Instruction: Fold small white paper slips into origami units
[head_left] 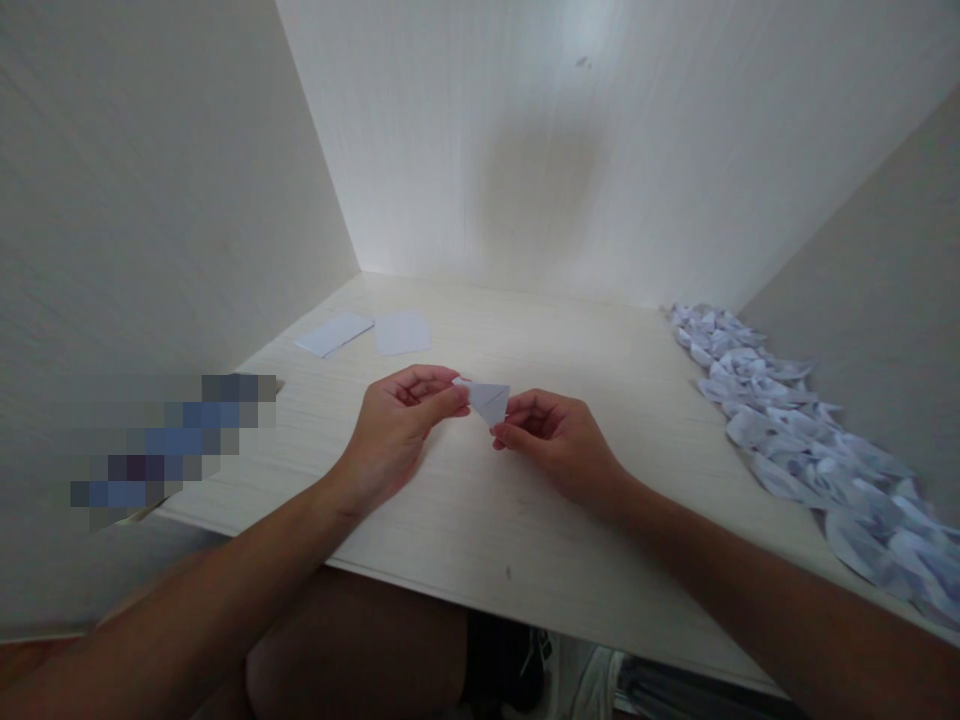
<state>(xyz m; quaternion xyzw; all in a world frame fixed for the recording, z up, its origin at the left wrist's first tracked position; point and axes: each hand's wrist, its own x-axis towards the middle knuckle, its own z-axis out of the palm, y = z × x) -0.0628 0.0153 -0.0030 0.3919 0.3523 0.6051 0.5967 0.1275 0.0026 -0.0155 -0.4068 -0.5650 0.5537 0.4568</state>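
White folded paper (491, 401) seems partly hidden behind the left fingers (447, 403).

A small desk nook is shown, partitioned like a study booth; whether it is set in a home, a dormitory or an office cannot be told. The pale, faintly grained desk (465, 550) is closed in by a left panel (150, 200), a far panel (420, 150) and a right panel (885, 300). Paper handiwork is indicated by a small folded paper (491, 400) held above the desk, by flat white papers (403, 332) laid at the far left, and by a long heap of folded pieces (772, 425) massed along the right.
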